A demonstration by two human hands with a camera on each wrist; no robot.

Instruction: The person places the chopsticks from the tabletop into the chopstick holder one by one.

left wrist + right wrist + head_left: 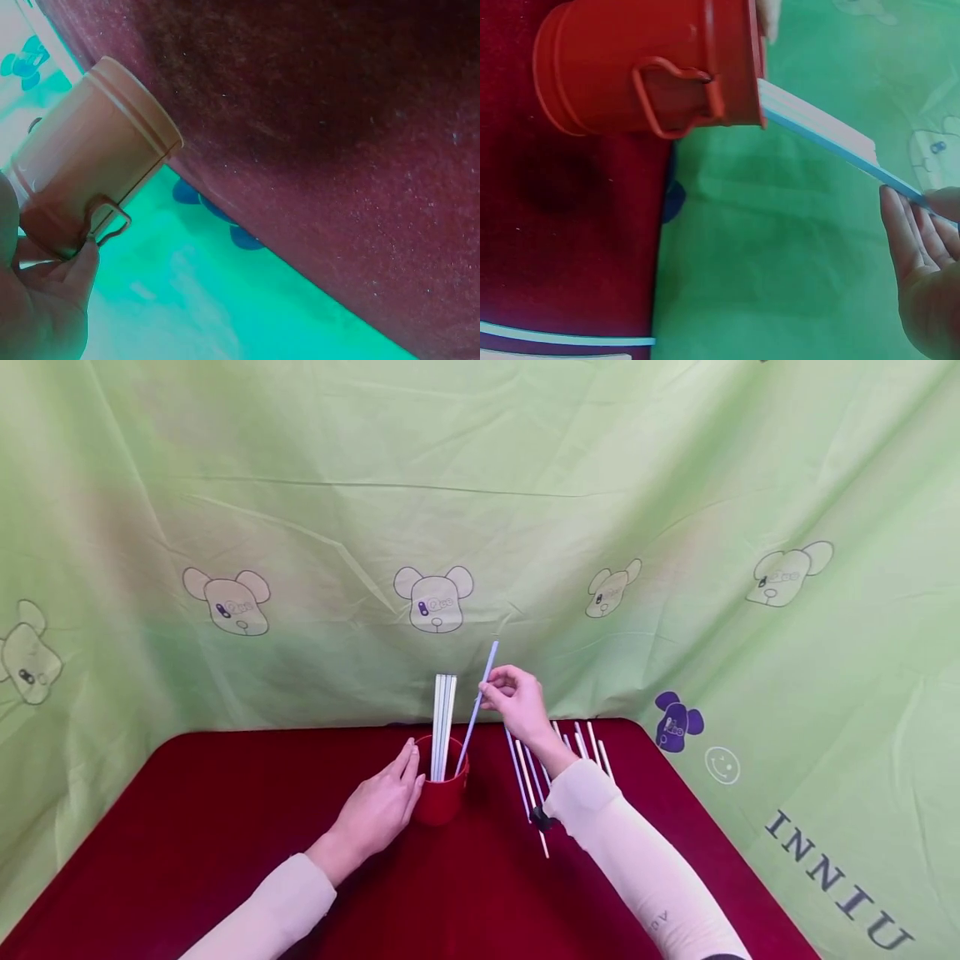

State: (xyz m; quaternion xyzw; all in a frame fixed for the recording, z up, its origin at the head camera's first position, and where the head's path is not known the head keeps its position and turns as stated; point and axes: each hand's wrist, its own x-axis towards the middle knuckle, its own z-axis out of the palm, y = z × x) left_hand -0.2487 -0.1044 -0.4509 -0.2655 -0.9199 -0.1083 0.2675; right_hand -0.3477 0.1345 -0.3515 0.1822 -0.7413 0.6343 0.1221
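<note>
A small red metal bucket with a wire handle loop stands upright on the table. Several white and pale blue sticks lean together inside it, their tops rising well above the rim. My left hand rests against the bucket's left side, fingers nearly straight, fingertips at the rim. Between thumb and fingers my right hand pinches a thin blue stick near its upper part. That stick slants down to the left, its lower end inside the bucket's right edge.
More white and blue sticks lie spread on the dark red tablecloth to the right, partly under my right forearm. A green curtain with printed bear heads hangs behind the table and along both sides.
</note>
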